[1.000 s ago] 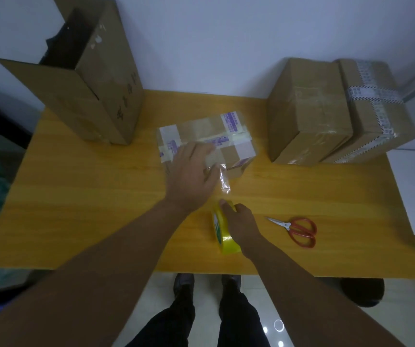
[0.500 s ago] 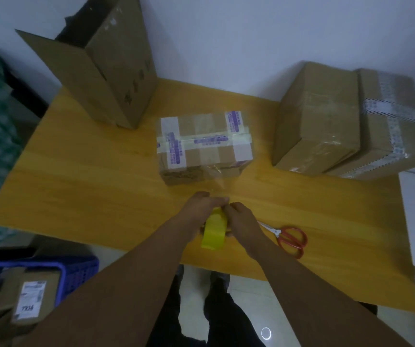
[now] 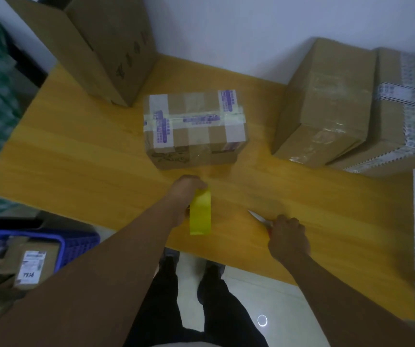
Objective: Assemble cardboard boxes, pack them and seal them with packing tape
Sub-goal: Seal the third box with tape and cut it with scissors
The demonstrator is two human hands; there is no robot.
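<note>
**Tape roll and scissors in hand at a yellow table**

The table is smooth yellow wood with a faint lengthwise grain, pushed against a plain white wall; below its near edge lies a pale, glossy floor with one small spot of reflected light; a blue plastic basket with a slotted wall stands on the floor at the left, holding labelled parcels; blurred green checked cloth fills the far left edge.

The taped box, a small brown cardboard block, sits flat near the middle of the table; white strips printed in purple cross its top, and clear shiny film covers its near face. Behind it to the left a tall open box of plain corrugated cardboard stands against the wall, its flaps up. At the right two sealed cartons lean side by side and touch: the brown carton bound in glossy clear tape, and the striped-tape carton crossed with white bands edged in dark dashes.

The left hand grasps the tape roll, a yellow hoop stood on edge just in front of the taped box, fingers curled over its top. The right hand, well to the right near the table's front edge, is clenched knuckles-up over the scissors; only the pale blade tip and a sliver of red handle show.
</note>
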